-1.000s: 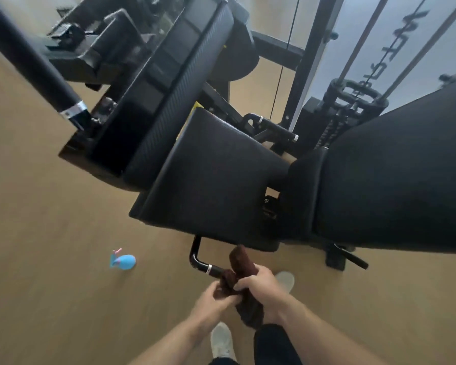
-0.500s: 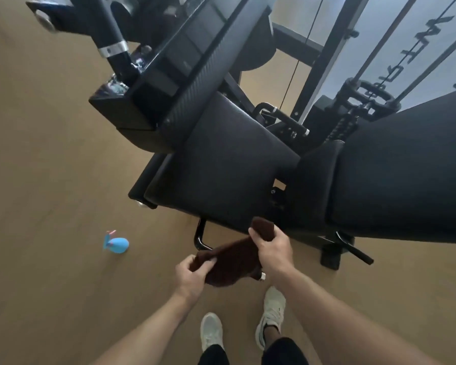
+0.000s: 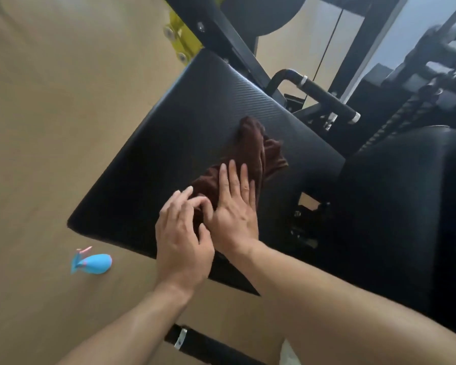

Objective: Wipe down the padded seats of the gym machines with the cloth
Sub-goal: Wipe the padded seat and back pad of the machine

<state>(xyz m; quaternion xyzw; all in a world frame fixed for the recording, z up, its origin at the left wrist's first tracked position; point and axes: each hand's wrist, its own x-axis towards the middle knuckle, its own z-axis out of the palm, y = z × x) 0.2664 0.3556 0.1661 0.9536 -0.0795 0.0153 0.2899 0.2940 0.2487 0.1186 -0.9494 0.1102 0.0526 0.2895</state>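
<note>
A brown cloth (image 3: 250,143) lies crumpled mid-way across the black padded seat (image 3: 169,143). The right hand (image 3: 232,214) presses it flat, fingers straight. The left hand (image 3: 181,243) is just beside, fingers bent at the cloth's near end (pinching or merely touching, I cannot tell). A blue toy (image 3: 92,263) lies beside the seat's near corner.

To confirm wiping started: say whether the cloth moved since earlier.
Yes. The brown cloth went from in front of the seat pad onto it, under the right hand.

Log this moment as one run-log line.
phase: wiping seat | cloth: bunched on seat | right hand: flat on cloth | left hand: fingertips at cloth edge | floor: blue toy
</note>
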